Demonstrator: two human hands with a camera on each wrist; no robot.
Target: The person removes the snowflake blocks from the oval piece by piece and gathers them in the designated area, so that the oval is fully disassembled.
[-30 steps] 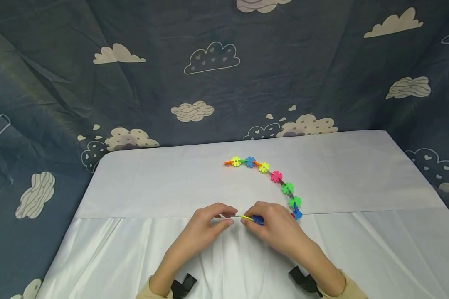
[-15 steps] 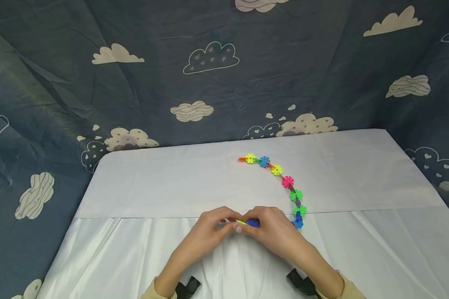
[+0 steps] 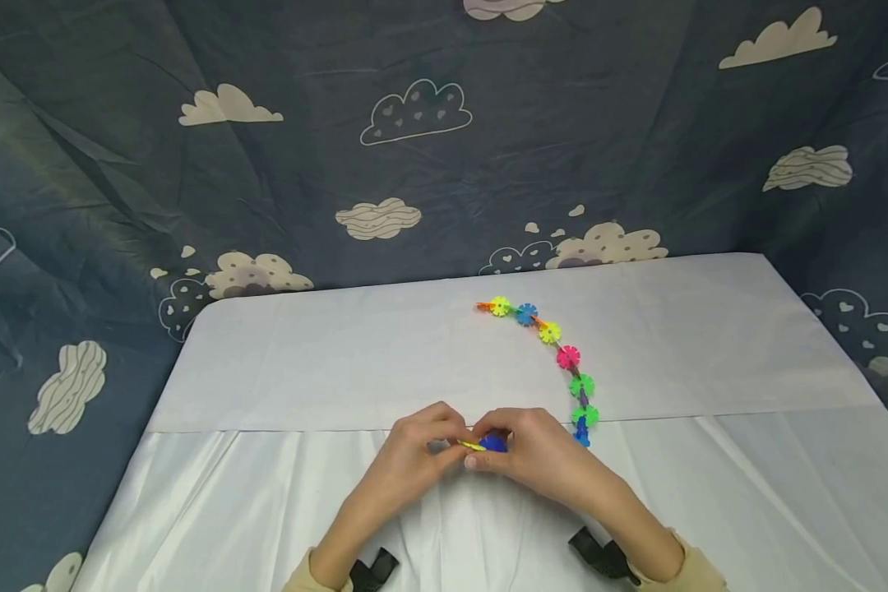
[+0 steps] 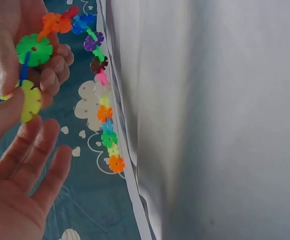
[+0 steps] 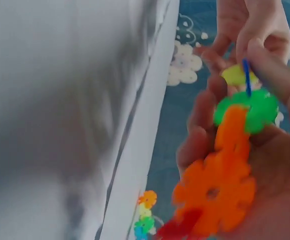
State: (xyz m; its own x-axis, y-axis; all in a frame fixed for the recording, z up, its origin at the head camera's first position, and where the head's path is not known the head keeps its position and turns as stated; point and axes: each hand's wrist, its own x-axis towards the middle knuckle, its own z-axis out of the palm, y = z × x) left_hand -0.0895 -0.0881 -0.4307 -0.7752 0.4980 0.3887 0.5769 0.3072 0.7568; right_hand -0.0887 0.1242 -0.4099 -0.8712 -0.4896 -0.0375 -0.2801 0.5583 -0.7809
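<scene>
A chain of interlocking plastic snowflake discs (image 3: pixel 568 357) curves from the back of the white table down to the right hand. My left hand (image 3: pixel 429 440) pinches the yellow disc (image 4: pixel 31 102) at the chain's near end between thumb and fingers. My right hand (image 3: pixel 536 444) holds the chain beside it, its thumb by the blue disc (image 5: pixel 247 77), seen edge-on. A green disc (image 5: pixel 252 107) and an orange disc (image 5: pixel 215 192) lie along the right palm. Both hands' fingertips meet around the yellow and blue discs, partly hiding them.
The white cloth-covered table (image 3: pixel 303 362) has a fold line across it and drapes down in front. Behind hangs a dark blue curtain (image 3: pixel 303 181) with a cloud print. Black straps (image 3: pixel 603 555) sit at the wrists.
The hands, apart one second ago, have come together at the fingertips. The yellow and blue discs have shifted left, while the chain on the table has swung to the right.
</scene>
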